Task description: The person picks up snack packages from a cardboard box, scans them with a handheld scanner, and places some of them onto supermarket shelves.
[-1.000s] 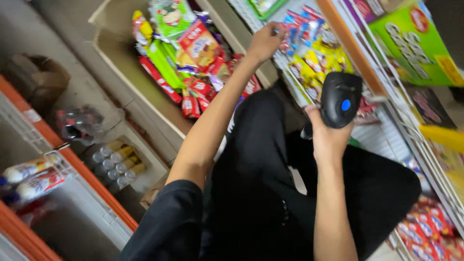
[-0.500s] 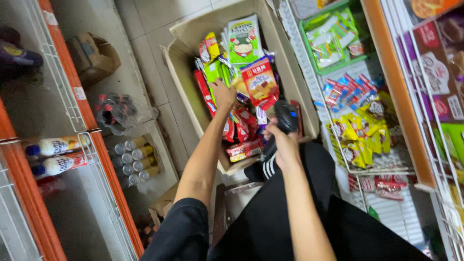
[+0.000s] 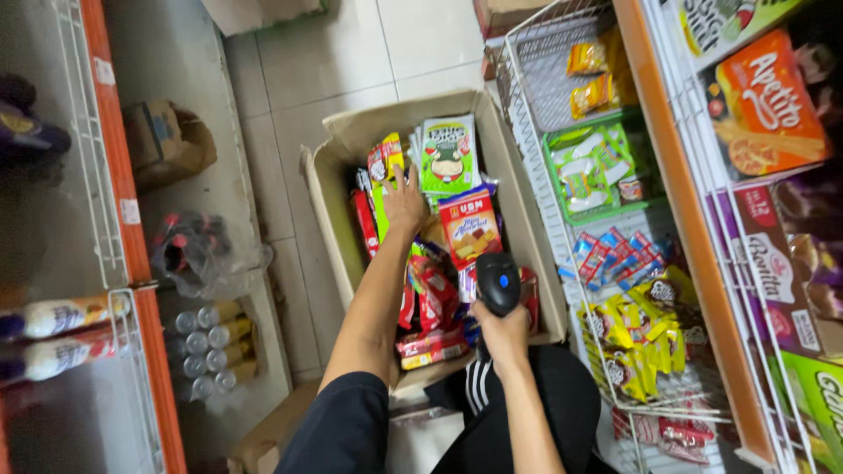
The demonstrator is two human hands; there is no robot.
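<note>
Right hand grips a black handheld scanner with 1 blue button, over the near right corner of the cardboard box. Left hand, fingers spread, presses on snack packets mid-box. Packets look light, soft, crinkly, probably slippery; best pinched at a sealed edge. Colours: red, green, yellow.

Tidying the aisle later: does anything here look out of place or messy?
The snack packets are jumbled loosely in the cardboard box, where the left hand digs. A bundle of bottles lies on the floor.
</note>
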